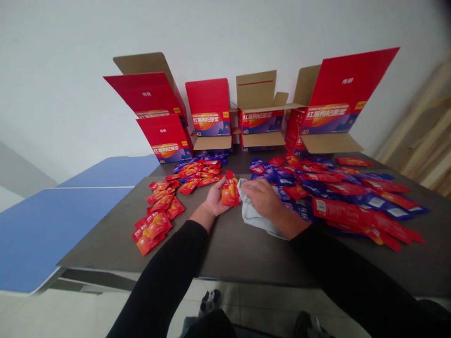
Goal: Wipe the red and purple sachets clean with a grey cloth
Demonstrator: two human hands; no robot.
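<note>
My left hand [213, 201] holds a red and orange sachet [229, 191] upright just above the dark table [225, 244]. My right hand [263, 197] lies flat on a pale grey cloth [254, 217] right beside that sachet. To the left of my hands red sachets [155, 225] lie scattered in a loose band toward the back. On the right spreads a large heap of red and purple sachets [338, 197], touching the cloth's far side.
Several open red cartons [210, 110] stand along the table's back edge against a white wall, flaps up. A blue table [52, 220] adjoins on the left. Wooden boards [423, 145] lean at the far right. My knees and the tiled floor show below the table's front edge.
</note>
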